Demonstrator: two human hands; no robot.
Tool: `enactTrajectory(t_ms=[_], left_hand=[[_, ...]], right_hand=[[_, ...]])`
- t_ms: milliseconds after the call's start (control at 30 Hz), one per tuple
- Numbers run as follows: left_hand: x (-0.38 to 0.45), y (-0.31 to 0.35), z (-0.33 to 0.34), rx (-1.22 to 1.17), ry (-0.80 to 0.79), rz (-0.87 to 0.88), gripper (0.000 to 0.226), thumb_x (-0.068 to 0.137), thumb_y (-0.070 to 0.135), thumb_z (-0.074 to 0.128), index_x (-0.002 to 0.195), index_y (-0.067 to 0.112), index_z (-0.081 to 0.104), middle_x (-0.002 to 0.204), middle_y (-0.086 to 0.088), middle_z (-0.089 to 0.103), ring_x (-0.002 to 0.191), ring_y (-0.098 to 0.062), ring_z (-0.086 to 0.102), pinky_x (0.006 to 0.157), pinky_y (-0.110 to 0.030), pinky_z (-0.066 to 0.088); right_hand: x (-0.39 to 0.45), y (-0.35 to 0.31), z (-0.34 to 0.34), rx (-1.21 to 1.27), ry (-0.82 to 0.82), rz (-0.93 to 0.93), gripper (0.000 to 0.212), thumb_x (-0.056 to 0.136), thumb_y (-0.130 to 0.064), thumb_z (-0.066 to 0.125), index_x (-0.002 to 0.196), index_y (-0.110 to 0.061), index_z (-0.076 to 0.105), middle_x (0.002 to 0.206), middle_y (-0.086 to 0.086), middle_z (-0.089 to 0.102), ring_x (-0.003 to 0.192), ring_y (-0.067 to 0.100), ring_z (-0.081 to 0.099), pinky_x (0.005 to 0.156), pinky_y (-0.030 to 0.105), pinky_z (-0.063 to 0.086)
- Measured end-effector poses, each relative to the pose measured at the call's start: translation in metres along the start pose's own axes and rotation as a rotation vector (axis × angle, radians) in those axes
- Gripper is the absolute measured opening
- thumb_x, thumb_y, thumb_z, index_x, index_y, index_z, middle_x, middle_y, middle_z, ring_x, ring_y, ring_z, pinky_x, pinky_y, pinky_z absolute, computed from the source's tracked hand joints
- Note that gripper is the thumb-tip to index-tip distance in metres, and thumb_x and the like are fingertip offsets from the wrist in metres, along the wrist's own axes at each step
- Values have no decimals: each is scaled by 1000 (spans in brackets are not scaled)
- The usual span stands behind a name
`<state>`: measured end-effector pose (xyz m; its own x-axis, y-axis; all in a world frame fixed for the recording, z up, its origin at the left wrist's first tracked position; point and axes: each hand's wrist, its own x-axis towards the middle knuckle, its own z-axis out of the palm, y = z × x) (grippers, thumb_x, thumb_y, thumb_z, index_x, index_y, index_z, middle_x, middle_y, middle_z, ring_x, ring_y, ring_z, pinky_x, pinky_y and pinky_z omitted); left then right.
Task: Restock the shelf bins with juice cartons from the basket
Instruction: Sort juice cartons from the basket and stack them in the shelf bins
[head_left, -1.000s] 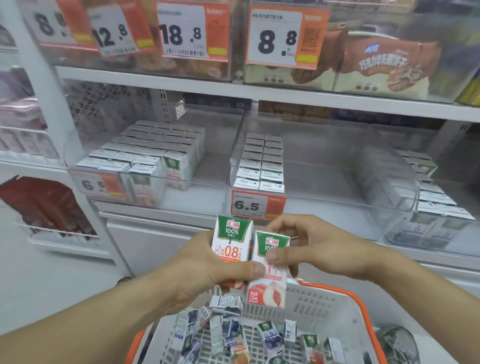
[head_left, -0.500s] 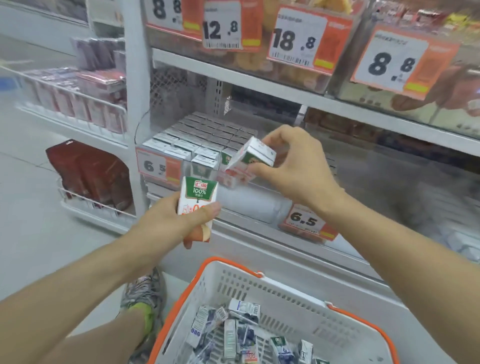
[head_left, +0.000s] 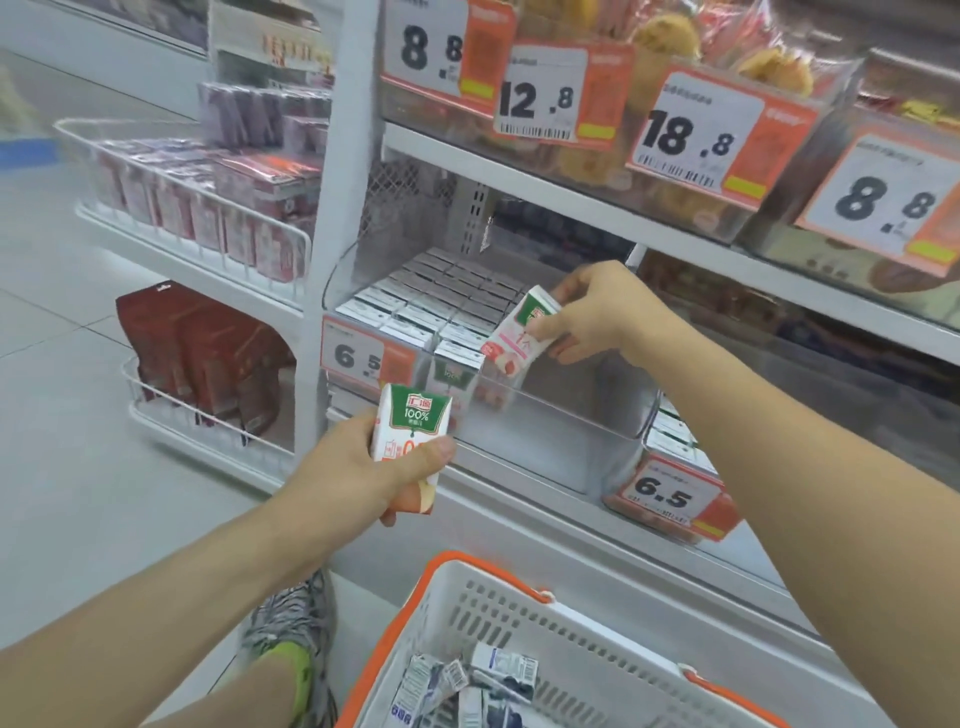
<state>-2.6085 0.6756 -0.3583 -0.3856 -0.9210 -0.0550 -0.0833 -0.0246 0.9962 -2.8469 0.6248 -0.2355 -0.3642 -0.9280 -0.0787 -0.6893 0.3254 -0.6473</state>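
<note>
Pink-and-white, the tilted carton (head_left: 519, 332) sits pinched in the grip of the right hand (head_left: 597, 312), fingers curled round its top end, its lower corner dipping past the front edge of the clear bin (head_left: 561, 415) on the shelf (head_left: 519, 499). Half a second ago this carton was held higher, above the packed rows; now it has come down toward the open gap at the bin's right side, just beside the last standing cartons (head_left: 441, 306). I judge the placing nearly done, with only the setting upright and release left. The left hand (head_left: 363, 467) grips a second carton (head_left: 410, 436) upright, thumb across its face, waiting below the bin's front left corner near the 6.5 price tag (head_left: 363, 358); it has hardly shifted. Below, the basket (head_left: 493, 582) with its orange rim holds more small cartons, so several rounds remain. Compared with a second ago, the two cartons are now well apart rather than side by side.
</note>
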Motion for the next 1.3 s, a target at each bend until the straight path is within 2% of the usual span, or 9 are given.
enactTrajectory(t_ms=[367,467,600,733,900,967,1067,1167,1300], left_hand=[[3,-3,2,58,-46,-4,37,81,43,74,109,21,64,79,5,73,66,-9,69,56,-23,48],[3,-3,5,64,-55,-3,35,81,43,75,108,21,64,78,5,73,62,-5,67,56,-24,49],[3,-3,7,94,-93,5,34,81,43,74,105,21,63,70,7,71,60,-5,66,56,-22,49],[3,-3,9,82,-98,-6,33,81,43,75,104,23,63,74,8,72,65,-7,69,56,-22,49],[8,-5,11,1,-143,-93,54,64,35,80,112,17,62,90,0,73,78,-18,69,62,-29,49],[7,-5,11,2,-174,-99,68,51,33,78,114,15,59,95,-7,71,81,-21,66,65,-30,49],[4,-2,15,31,-256,-65,69,53,28,80,117,18,56,98,-5,72,85,-22,67,68,-28,50],[-1,7,26,68,-331,-14,63,64,22,80,121,26,54,104,2,74,96,-16,70,80,-30,55],[-8,23,52,140,-418,79,56,73,14,86,120,22,56,108,2,73,100,-16,70,92,-36,56]], right_hand=[[-2,18,32,-101,66,17,36,61,-6,93,89,-3,72,79,11,75,57,20,74,58,34,63],[9,28,55,-111,142,-6,39,62,-17,94,89,-8,68,86,4,69,56,11,65,46,19,50],[16,28,58,-104,122,56,59,61,-31,95,101,-9,57,86,1,62,60,9,57,46,22,39],[19,30,55,166,38,158,66,59,-14,96,111,-7,56,106,8,64,67,14,64,40,18,47],[14,34,43,436,-111,195,56,73,1,84,121,-4,54,121,16,61,88,23,70,54,26,59],[6,36,33,224,-59,91,48,79,-12,82,120,-8,58,114,11,65,86,18,67,64,25,60],[-34,34,13,15,212,-290,22,85,-17,74,105,-21,65,100,-4,69,83,7,65,75,19,54],[-97,39,-12,80,112,-606,12,88,-8,70,91,-19,68,85,-3,72,77,15,70,72,25,56],[-140,83,-37,98,10,-510,26,85,-13,76,105,-25,64,93,-7,69,77,16,68,62,24,54]])
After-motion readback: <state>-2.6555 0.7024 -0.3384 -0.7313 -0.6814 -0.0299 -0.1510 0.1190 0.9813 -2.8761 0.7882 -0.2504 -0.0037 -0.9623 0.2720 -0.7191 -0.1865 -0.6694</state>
